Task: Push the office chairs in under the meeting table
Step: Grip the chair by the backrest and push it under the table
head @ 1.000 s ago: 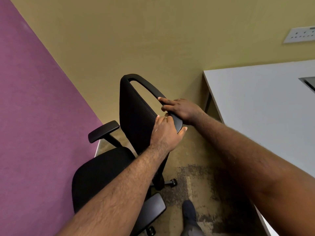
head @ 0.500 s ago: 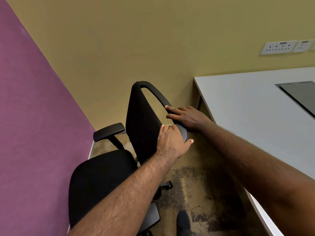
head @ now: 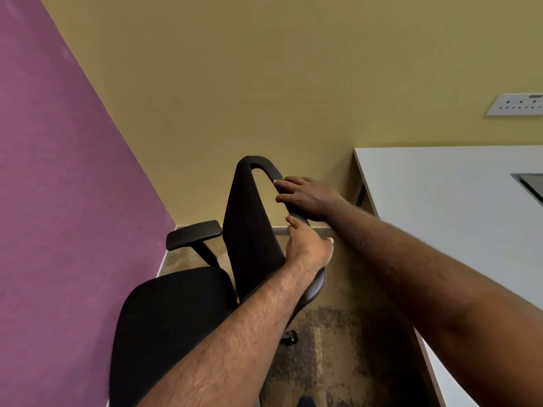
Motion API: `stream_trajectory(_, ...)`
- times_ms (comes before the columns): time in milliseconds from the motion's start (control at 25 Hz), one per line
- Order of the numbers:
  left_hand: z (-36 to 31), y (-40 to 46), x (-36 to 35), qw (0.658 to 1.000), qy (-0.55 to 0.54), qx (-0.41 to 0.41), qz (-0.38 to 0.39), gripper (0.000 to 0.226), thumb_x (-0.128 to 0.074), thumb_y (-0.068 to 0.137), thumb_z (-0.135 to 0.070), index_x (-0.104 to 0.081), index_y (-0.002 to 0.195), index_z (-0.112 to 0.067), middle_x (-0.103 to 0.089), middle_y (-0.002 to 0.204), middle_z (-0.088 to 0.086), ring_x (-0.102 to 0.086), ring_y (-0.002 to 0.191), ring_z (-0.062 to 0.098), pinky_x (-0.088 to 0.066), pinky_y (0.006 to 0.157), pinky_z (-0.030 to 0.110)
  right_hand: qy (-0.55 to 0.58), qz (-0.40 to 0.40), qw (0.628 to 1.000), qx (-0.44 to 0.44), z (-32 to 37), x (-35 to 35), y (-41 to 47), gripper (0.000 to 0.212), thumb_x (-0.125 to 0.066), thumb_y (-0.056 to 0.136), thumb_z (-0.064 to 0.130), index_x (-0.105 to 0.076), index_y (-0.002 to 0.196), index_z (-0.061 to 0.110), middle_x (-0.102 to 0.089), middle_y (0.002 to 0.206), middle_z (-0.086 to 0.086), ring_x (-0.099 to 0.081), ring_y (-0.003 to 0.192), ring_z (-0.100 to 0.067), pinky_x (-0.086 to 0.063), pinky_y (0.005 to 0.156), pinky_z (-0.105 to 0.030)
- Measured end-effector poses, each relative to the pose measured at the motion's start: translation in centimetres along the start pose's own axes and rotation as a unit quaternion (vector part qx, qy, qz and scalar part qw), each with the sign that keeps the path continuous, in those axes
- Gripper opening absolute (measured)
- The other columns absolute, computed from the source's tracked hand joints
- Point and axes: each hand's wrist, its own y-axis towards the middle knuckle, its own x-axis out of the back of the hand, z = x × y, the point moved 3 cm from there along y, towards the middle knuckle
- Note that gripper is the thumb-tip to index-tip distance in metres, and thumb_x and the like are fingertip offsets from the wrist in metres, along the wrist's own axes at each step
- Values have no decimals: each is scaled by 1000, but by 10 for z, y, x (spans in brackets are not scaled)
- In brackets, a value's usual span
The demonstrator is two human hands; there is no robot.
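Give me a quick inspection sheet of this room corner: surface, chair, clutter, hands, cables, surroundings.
Surface: pale grey meeting table at right, top bare except a dark inset panel at the frame edge.
Job's things: black fabric office chair stands outside the table, seat facing the purple wall; not pushed in.
Clutter: nothing seen.
Hands: left hand and right hand both grip the curved black backrest frame.
Cables: nothing seen.
Surroundings: mustard yellow wall with a white double socket; mottled brown carpet.
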Motion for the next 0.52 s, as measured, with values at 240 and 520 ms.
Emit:
stream_trajectory(240, 3, 17, -7, 995, -81, 21, -56, 54, -61, 94, -18, -25, 132, -6, -64, 109, 13, -67, 87, 29, -58, 69, 36, 47, 6, 996, 71, -12, -13, 34, 35, -60, 93, 27, -55, 125, 14, -33, 155, -7, -17, 146, -30, -28, 115, -44)
stream_trajectory(520, 12, -3, -10, 1000, -12, -4, -3, 44, -52, 90, -7, -27, 126, -3, -56, 85, 6, -56, 62, 17, -34, 35, 16, 70, -22, 994, 79, -1, -14, 8, 19, -58, 92, 21, -65, 105, 9, -59, 119, -12, -42, 130, -32, -20, 116, -46)
